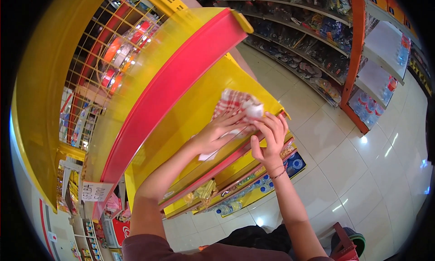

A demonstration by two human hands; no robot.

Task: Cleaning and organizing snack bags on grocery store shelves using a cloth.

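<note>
A red-and-white checked cloth (235, 101) lies bunched on a yellow metal shelf (181, 111). A rounded white lump (254, 110) shows at its right end; whether it is part of the cloth I cannot tell. My left hand (220, 130) rests flat on the cloth, fingers stretched toward the lump. My right hand (271, 135) is at the cloth's right edge, near the shelf's corner, fingers slightly bent and thumb apart. What its fingertips touch is partly hidden. A white piece (208, 155) pokes out below my left hand.
Above the shelf, close to my left arm, runs another yellow shelf with a red front strip (172, 86). Lower shelves hold water bottles (229, 208) and bagged goods (205, 191). A yellow wire grid (90, 70) stands left. Packed racks (308, 39) stand across the tiled floor (344, 157).
</note>
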